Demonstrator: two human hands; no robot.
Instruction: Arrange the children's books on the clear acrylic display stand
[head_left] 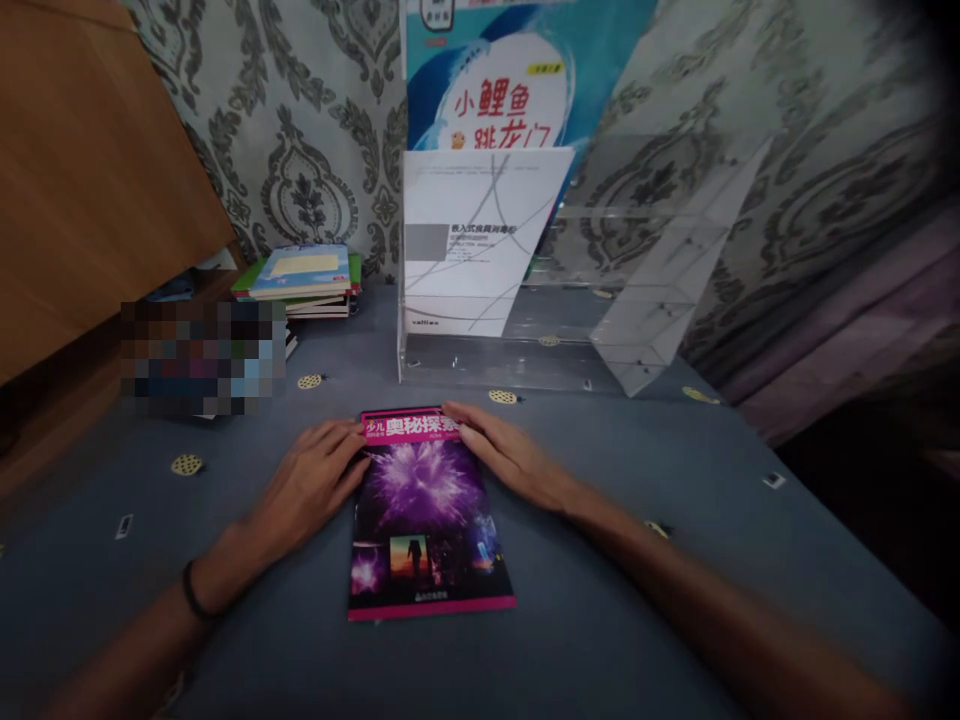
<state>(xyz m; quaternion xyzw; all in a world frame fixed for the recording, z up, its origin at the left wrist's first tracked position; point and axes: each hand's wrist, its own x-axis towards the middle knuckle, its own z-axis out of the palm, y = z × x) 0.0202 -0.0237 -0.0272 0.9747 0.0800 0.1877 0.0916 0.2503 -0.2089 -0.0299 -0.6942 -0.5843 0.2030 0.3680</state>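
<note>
Purple book (424,510) lies flat; right hand (510,456) partly hides its title (412,427).

From my remote feed I am viewing a blue-grey surface (300,650) printed with yellow pineapples (504,397). A purple book (427,500) is lying near centre, a clear rack (581,300) is standing beyond, a book stack (304,275) is sitting far left, a pixelated pile (206,360) just nearer.

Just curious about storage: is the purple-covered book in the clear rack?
No, the book lies flat on the blue surface, with the left hand and right hand at its upper corners.
</note>
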